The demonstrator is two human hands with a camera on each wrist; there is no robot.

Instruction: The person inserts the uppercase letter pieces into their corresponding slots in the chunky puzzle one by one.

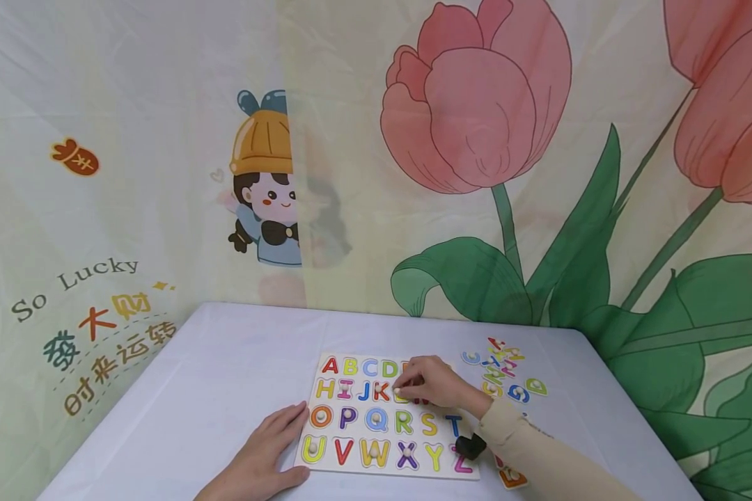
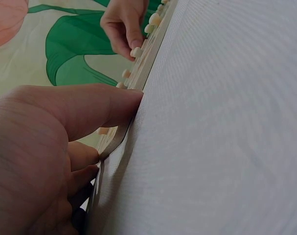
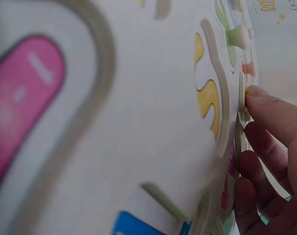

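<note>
**Two hands at the alphabet puzzle board**

Head view: a pale worktop (image 1: 213, 390) stands against cloth hangings printed with pink tulips and a cartoon child. On it lies the alphabet puzzle board (image 1: 385, 473), its rows filled with coloured letters. Loose letters (image 1: 501, 372) lie just beside the board's right edge. The left hand (image 1: 266, 452) rests flat on the worktop, fingers straight and relaxed, touching the board's left edge. The right hand (image 1: 429, 383) reaches over the second row, fingers curled down onto a yellow letter piece (image 1: 402, 396).

Left wrist view: the left hand's fingers (image 2: 104, 105) lie straight, their tips pressed against the board's edge (image 2: 138, 78). Beyond, the right hand (image 2: 124, 24) pinches a small peg among the letters.

Right wrist view: the picture is close and blurred. The right hand's fingers (image 3: 270, 112) pinch at a peg beside a yellow letter (image 3: 207, 98) on the board; which letter it is cannot be told.
</note>
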